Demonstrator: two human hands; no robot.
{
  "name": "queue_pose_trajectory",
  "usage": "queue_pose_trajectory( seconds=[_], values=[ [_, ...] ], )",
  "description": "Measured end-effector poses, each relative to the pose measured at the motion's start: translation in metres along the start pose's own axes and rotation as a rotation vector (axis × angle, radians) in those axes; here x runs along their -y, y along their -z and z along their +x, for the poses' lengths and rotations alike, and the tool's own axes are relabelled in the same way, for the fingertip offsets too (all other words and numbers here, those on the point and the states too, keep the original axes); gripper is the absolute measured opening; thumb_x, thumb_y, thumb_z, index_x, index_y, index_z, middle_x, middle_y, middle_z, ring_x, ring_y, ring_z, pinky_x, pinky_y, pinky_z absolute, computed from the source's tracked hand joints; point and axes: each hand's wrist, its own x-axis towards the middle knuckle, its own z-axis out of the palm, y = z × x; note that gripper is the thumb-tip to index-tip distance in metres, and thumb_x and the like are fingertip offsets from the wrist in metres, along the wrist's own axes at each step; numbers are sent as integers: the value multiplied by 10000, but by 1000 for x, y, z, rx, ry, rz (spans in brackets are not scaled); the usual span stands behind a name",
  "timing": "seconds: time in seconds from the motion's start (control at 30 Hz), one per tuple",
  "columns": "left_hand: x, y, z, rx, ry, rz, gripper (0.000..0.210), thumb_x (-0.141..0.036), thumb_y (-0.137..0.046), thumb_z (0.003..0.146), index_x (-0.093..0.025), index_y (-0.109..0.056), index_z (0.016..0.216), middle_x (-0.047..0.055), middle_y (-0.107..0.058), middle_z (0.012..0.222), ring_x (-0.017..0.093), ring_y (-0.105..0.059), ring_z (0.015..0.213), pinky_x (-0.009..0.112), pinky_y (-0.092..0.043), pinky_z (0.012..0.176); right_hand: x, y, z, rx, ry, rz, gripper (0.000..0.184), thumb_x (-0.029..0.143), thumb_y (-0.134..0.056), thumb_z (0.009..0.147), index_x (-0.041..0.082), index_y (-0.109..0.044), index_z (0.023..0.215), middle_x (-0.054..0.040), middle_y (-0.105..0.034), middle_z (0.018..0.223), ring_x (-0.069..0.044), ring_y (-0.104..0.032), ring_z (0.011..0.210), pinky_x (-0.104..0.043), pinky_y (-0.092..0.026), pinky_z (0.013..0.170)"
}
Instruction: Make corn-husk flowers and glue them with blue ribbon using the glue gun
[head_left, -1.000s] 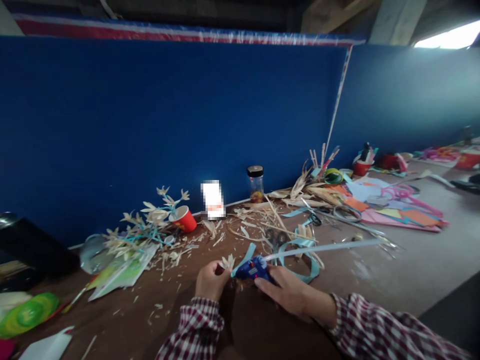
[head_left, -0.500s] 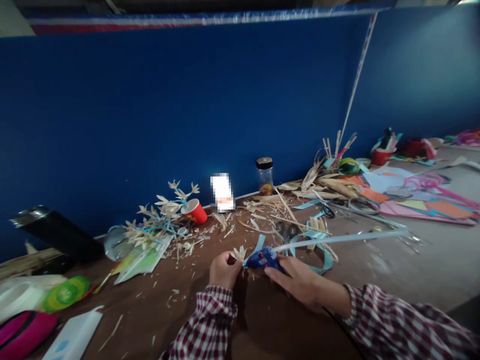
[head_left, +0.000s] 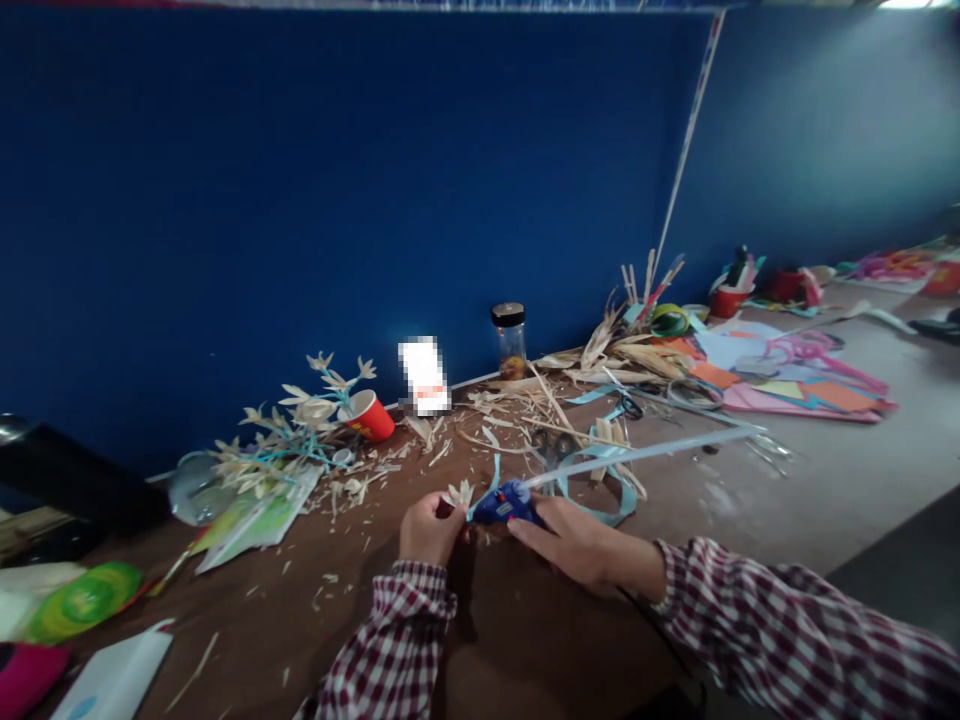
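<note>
Low over the brown table, my left hand (head_left: 429, 530) pinches a small pale husk flower (head_left: 460, 495) with its petals pointing up. My right hand (head_left: 574, 540) is wrapped round a blue hot glue gun (head_left: 504, 502), whose nozzle end meets the flower's base at my left fingertips. Whether the tip touches the flower I cannot tell. A long clear glue stick (head_left: 645, 453) sticks out of the gun's back toward the right. Light blue ribbon (head_left: 626, 500) lies behind the gun, and a short end of it rises near the nozzle.
Husk flowers on blue stems (head_left: 289, 425) lie beside a tipped red paper cup (head_left: 367, 416). Behind stand a lit phone (head_left: 425, 378) and a lidded jar (head_left: 511, 345). Scissors (head_left: 553, 443), dry husks (head_left: 622, 357) and coloured paper (head_left: 810, 390) spread rightward; a black bottle (head_left: 67, 480) leans left.
The camera view has shifted, so the scene sits further left and slightly higher. Both hands keep the same hold on the flower and the glue gun.
</note>
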Motion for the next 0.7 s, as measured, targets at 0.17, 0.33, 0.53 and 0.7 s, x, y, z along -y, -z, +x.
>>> queue_pose_trajectory(
  seconds=[0.17,0.33,0.53,0.7],
  values=[
    [1,-1,1,-8,37,-1,176,-330,-556,622,-172,-609,568,5,-606,432,156,-568,441,233,-389,475,0,6,0,-15,64,70,219,298,-409,834,176,-591,828,-54,-615,754,-169,-556,690,-286,-425,671],
    [2,-2,1,-3,43,-28,161,-327,-549,630,-180,-597,586,3,-607,434,151,-565,430,230,-397,470,6,6,0,-20,38,73,228,301,-415,832,167,-599,837,-56,-621,752,-166,-553,677,-292,-430,684],
    [2,-1,1,-8,2,6,177,-333,-551,631,-178,-604,566,-3,-595,415,154,-561,440,226,-385,472,7,7,1,29,58,72,227,264,-412,827,156,-598,900,-81,-629,825,-190,-576,757,-307,-428,724],
    [0,-1,0,-12,26,-24,161,-320,-552,625,-177,-601,569,3,-615,443,159,-572,448,230,-398,483,6,10,1,9,21,56,242,304,-407,830,162,-603,817,-60,-618,738,-179,-567,685,-294,-433,661]
  ],
)
